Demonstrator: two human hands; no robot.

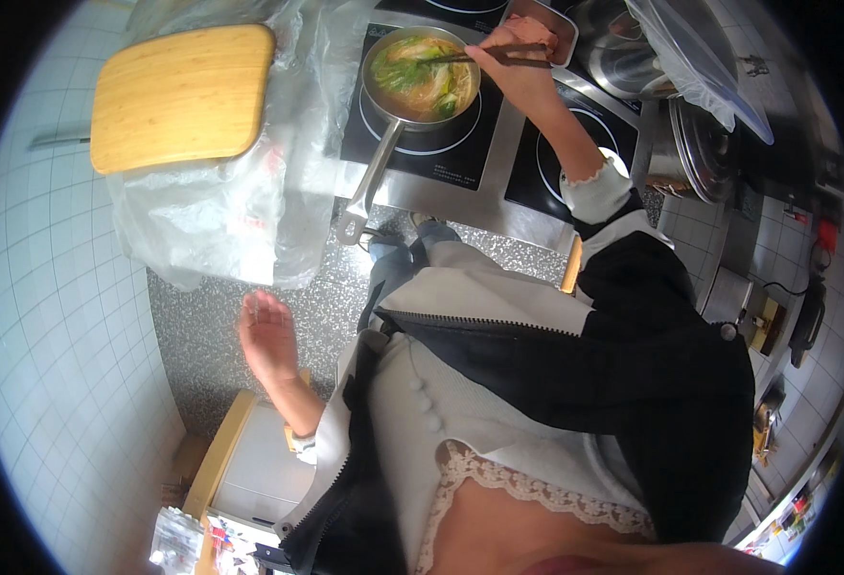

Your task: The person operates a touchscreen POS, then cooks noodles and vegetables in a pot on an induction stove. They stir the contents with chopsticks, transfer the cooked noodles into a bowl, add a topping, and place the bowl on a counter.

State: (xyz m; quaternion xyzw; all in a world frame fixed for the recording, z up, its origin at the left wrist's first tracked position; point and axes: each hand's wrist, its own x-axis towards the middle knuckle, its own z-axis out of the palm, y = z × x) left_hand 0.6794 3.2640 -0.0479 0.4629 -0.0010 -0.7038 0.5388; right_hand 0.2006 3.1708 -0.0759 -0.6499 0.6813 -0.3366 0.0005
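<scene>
Noodles with green leaves (420, 77) sit in broth inside a long-handled saucepan (422, 67) on the front left ring of a black induction hob (460, 158), its handle reaching out past the hob's near edge toward the speckled counter (249, 326). The right hand (513, 72) is closed around a pair of dark chopsticks (484, 56) whose tips dip into the pan from its right side. The left hand (266, 335) hangs open and empty over the counter's near edge, well apart from the pan. Judging by the wilted greens and the soft, submerged noodles, cooking looks well advanced; stirring or lifting with the chopsticks appears in hand, and serving seems not yet done. A wooden cutting board (180, 96) rests on clear plastic bags (220, 211) toward the counter's far left corner.
</scene>
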